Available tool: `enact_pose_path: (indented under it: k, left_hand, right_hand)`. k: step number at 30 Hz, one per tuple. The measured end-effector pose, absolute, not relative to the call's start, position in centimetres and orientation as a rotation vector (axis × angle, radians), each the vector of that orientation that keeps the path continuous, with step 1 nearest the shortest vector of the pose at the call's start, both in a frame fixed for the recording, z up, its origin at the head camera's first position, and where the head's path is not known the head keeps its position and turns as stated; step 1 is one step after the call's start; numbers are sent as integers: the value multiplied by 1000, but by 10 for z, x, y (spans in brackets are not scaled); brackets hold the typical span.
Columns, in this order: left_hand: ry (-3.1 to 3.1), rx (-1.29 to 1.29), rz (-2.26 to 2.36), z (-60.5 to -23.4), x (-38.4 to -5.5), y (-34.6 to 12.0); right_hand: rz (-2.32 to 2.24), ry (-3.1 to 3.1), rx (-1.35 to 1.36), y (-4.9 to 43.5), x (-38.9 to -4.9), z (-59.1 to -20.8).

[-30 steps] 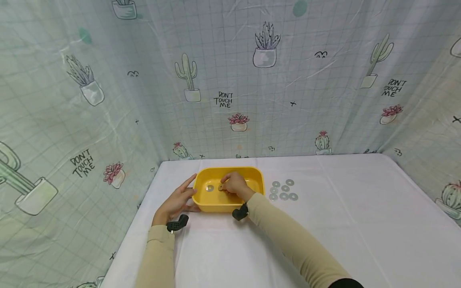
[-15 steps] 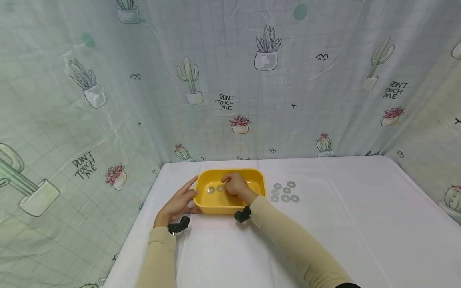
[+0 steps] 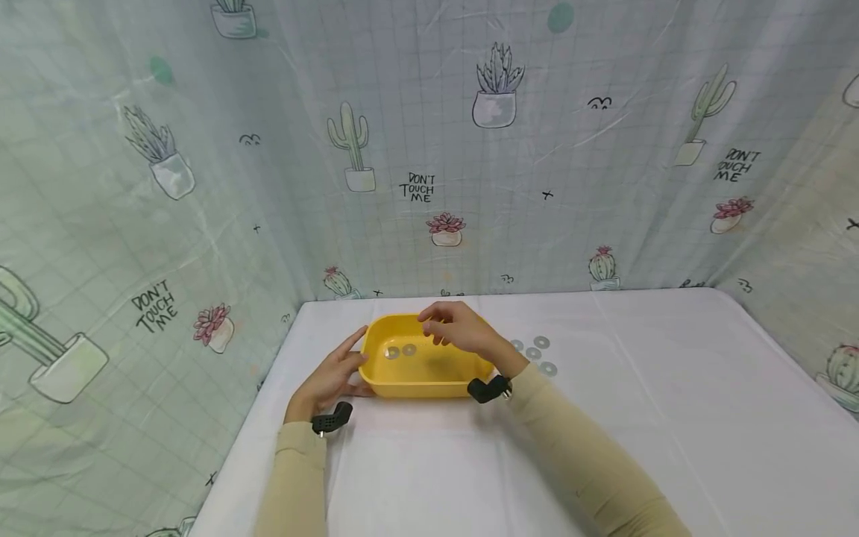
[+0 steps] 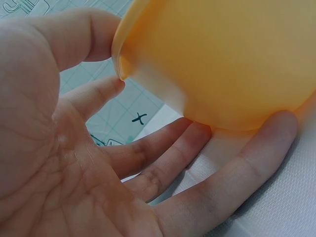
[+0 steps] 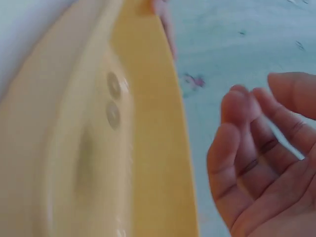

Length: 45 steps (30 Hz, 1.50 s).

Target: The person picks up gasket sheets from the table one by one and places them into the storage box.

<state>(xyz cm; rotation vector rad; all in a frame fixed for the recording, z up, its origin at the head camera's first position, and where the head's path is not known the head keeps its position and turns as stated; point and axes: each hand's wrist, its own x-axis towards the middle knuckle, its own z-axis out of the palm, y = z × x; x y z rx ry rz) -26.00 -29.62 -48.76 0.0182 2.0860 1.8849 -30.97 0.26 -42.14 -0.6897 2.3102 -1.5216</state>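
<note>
At the left end of the yellow tray, my left hand holds on, its thumb at the rim and its fingers spread against the outer wall. The left wrist view shows those fingers along the tray's wall and underside. Two flat grey washers lie side by side on the tray's floor, left of the middle. Over the tray's right half, my right hand is raised with loosely bent fingers and nothing between them. In the right wrist view its fingertips stand apart from the tray wall.
Several more washers lie on the white tablecloth just right of the tray, partly hidden by my right wrist. A curtain printed with cacti hangs behind the table and along its sides.
My right hand has let go of the second washer on the tray's floor and risen up and to the right. My left hand stays at the tray's left end.
</note>
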Motion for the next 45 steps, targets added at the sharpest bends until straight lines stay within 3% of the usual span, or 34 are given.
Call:
enact_pose_path:
  k: [7, 21, 32, 45]
  left_hand:
    - [2102, 9, 1876, -488, -261, -296]
    - [2117, -25, 1878, -486, -261, -297]
    - [2128, -23, 1880, -488, -260, -296]
    - [2122, 8, 1874, -488, -261, -298]
  right_hand:
    - [-1731, 2335, -637, 63, -306, -417]
    - [-1758, 2499, -156, 163, -313, -453]
    - [-1525, 2608, 139, 181, -326, -477]
    - [-1176, 2720, 30, 183, -337, -493]
